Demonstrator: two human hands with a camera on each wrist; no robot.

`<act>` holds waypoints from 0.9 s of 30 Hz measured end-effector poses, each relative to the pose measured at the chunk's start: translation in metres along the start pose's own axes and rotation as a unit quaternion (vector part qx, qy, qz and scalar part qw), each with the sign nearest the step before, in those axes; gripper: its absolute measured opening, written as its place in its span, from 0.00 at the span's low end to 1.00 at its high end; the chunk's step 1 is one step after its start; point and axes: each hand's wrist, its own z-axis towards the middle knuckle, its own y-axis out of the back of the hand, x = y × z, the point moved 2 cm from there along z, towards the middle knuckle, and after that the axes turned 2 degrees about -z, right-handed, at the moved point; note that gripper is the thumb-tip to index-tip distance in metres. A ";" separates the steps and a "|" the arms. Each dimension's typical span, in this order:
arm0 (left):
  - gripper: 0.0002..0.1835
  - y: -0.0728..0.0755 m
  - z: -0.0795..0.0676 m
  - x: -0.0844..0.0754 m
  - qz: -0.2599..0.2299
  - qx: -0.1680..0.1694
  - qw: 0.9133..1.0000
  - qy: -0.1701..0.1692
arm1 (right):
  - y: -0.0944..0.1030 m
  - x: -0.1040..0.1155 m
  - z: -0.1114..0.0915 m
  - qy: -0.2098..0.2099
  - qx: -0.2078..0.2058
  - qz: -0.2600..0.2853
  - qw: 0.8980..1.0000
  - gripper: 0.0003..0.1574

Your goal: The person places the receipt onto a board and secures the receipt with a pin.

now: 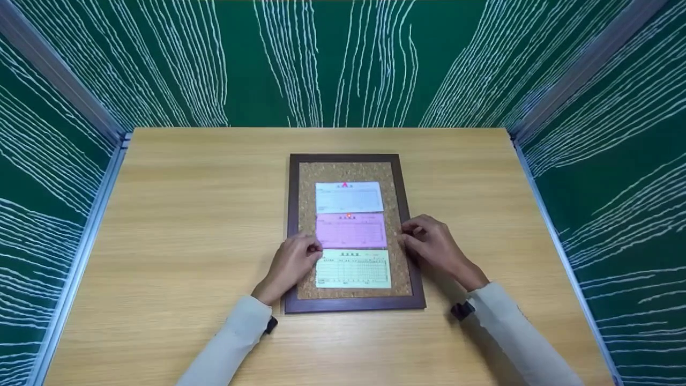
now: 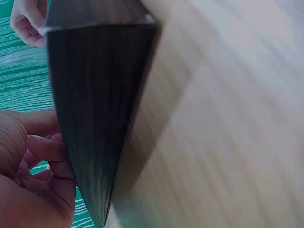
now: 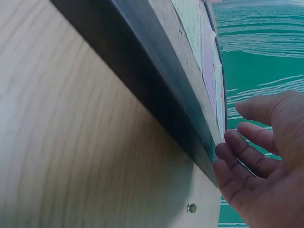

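A cork board (image 1: 348, 170) in a dark brown frame (image 1: 353, 304) lies flat on the table. Down its middle run three printed slips: white (image 1: 349, 198), pink (image 1: 351, 232) and pale green (image 1: 353, 271). A red pin (image 1: 344, 184) sits at the white slip's top, an orange one (image 1: 349, 215) at the pink slip's top. My left hand (image 1: 292, 262) reaches over the left frame edge and pinches the green slip's upper left corner; the frame hides these fingertips in the left wrist view. Beside the right frame edge is my right hand (image 1: 437, 244), its fingers (image 3: 247, 154) loosely bent around nothing.
A small round-headed pin (image 3: 191, 208) lies on the wooden table (image 1: 187, 214), beyond the frame in the right wrist view. Green panels (image 1: 268, 69) with white wavy lines enclose the back and both sides. Metal rails (image 1: 99, 209) run along the side edges.
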 end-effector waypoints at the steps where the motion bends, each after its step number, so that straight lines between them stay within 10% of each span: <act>1: 0.02 -0.002 -0.001 0.003 0.010 -0.001 1.000 -0.005 | 0.001 -0.001 0.000 -0.001 -0.002 0.002 1.000 0.12; 10: 0.02 0.010 -0.002 -0.025 0.078 0.048 0.995 0.026 | 0.009 -0.014 -0.003 -0.008 -0.025 -0.004 1.000 0.13; 27: 0.04 0.010 -0.003 -0.023 0.091 0.053 0.994 0.022 | 0.011 -0.030 -0.004 -0.038 -0.040 -0.038 0.998 0.11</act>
